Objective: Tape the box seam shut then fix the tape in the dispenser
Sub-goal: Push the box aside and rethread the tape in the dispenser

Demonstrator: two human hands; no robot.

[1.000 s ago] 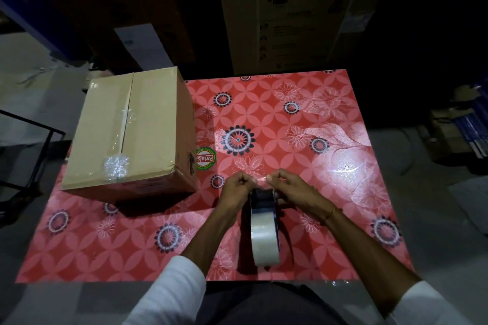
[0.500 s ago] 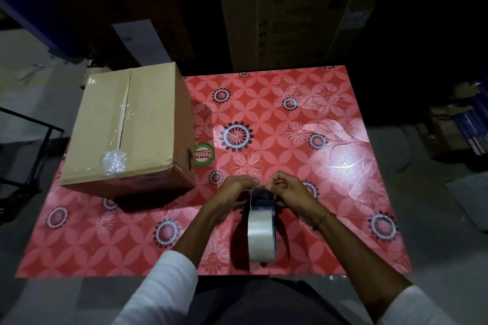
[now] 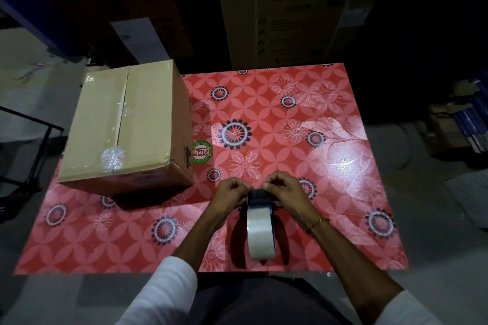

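Note:
A brown cardboard box (image 3: 148, 113) stands at the table's left, its top seam covered by clear tape with a crumpled wad of tape (image 3: 112, 159) at the near end. A dark tape dispenser (image 3: 260, 199) with a clear tape roll (image 3: 260, 232) stands on edge near the front of the table. My left hand (image 3: 232, 194) and my right hand (image 3: 284, 190) sit at either side of the dispenser's far end. Each pinches an end of a thin clear tape strip (image 3: 257, 185) stretched across the dispenser's top.
The table (image 3: 330, 166) has a red floral cover and a round green sticker (image 3: 202, 152) beside the box. A tall washing machine carton (image 3: 287, 8) stands behind the table. A black metal frame (image 3: 34, 155) is at the left, with clutter on the floor at the right.
Both hands stay pinched on the tape end over the dispenser, which has hardly moved. The view has shifted slightly.

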